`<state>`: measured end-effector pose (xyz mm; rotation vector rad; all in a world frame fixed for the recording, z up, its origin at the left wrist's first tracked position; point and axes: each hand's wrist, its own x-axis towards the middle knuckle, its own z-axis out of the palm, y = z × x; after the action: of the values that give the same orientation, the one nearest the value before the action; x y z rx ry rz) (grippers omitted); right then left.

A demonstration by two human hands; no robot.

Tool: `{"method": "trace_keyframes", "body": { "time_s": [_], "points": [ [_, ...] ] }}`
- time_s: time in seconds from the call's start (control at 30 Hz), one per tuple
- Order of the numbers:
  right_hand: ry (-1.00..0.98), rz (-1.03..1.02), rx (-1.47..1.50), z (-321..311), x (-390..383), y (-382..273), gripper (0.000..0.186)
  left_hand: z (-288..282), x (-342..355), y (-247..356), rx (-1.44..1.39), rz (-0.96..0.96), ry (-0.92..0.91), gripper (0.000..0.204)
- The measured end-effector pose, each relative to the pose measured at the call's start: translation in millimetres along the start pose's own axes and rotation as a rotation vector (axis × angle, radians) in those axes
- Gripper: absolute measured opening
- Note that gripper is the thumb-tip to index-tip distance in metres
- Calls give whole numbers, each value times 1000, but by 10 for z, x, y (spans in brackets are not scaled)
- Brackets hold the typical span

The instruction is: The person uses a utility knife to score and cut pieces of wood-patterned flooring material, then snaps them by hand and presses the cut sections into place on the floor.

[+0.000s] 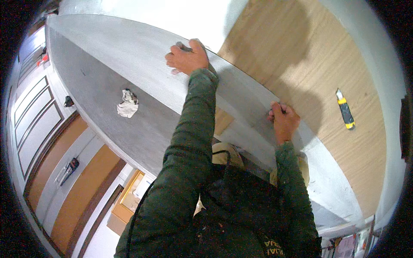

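My left hand (189,56) is curled at the upper edge of a long pale grey strip (124,38), over a small dark item that I cannot make out. Further right and lower, my right hand (285,120) has its fingers bent together at the same strip's edge, round something dark and mostly hidden. Beyond that edge lies a light wood-grain surface (275,47). A black and yellow utility knife (346,112) rests on it, right of my right hand, with its silver tip pointing up the picture.
A darker grey band (90,77) runs along the left, with a crumpled whitish cloth (128,103) on it. Far left are a panelled white door (34,116), brown panels (88,193) and a framed yellowish item (131,191). My legs show below the strip, behind my forearms.
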<state>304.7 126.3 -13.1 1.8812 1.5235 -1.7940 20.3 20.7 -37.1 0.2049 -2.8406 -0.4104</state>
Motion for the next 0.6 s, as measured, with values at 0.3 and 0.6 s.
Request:
{"method": "trace_keyframes", "body": {
  "time_s": [0.3,0.6],
  "points": [
    [-12,-46,59,9,-5,-7,24,-25,-437,-63,51,217,-73,62],
    [-10,-185,181,15,39,91,20,-427,-1414,90,249,276,-392,78]
  ]
}}
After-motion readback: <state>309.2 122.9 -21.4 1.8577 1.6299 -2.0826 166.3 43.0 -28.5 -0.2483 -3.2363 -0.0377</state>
